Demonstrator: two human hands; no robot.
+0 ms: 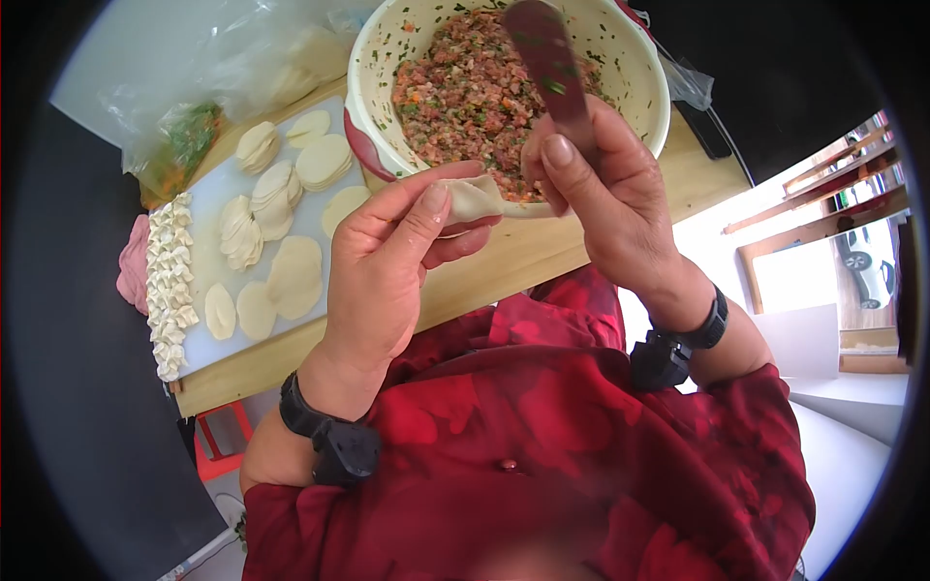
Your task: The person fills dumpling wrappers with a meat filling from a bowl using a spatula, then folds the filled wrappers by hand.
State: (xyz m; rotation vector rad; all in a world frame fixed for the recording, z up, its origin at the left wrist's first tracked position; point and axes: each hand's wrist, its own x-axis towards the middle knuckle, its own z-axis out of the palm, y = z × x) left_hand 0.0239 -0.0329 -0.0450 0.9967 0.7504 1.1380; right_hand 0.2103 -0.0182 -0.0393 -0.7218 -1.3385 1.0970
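My left hand (378, 266) pinches a pale dumpling wrapper (472, 198) between thumb and fingers. The wrapper is folded over; whether filling lies inside is hidden. In my right hand (620, 194) is a dark red-brown spatula (544, 58), its flat blade pointing up and away, with green bits stuck to it. Both hands are over the near rim of a cream bowl (651, 107) with red handles. Minced meat filling (465, 92), mixed with green and orange bits, fills much of the bowl.
On the wooden table (523, 257), a white board (203, 281) carries stacked and single round wrappers (294, 276). Rows of small folded dumplings (170, 281) line its left edge. Plastic bags (242, 77), one with greens, lie behind. A red stool (223, 441) stands below.
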